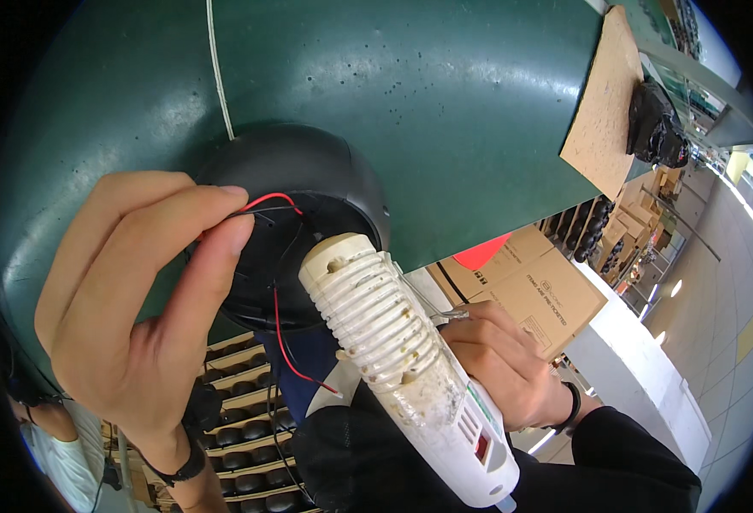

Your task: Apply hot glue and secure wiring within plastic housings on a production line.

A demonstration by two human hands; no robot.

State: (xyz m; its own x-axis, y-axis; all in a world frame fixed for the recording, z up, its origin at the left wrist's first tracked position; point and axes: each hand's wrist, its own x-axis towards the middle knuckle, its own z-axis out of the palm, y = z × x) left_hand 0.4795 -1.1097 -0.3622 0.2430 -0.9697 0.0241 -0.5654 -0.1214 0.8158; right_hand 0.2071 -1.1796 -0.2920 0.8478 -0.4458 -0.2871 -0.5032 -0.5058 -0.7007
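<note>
A black dome-shaped plastic shell [308, 184] sits at the near edge of a dark green worktable [445, 103], its hollow side turned toward the camera. Thin red and black wires [267, 205] run out of the hollow; one red strand trails down past the rim. The left hand [128, 316] is closed in a pinch, thumb and forefinger holding the wire ends against the shell's inner edge. The right hand [500, 363] is wrapped firmly around a white glue gun [406, 359], its ribbed barrel smeared with old glue and aimed up into the hollow; the nozzle tip is hidden behind the barrel. Doing this well seems to call for keeping the wires pressed flat and still, fingertips clear of the hot tip, and feeding only a small bead where the wires meet the plastic. A white cord [219, 77] crosses the table. A brown board [603, 103] lies at its far right, cardboard boxes [534, 291] stand below, and trays of dark round parts [244, 427] lie under the table.
</note>
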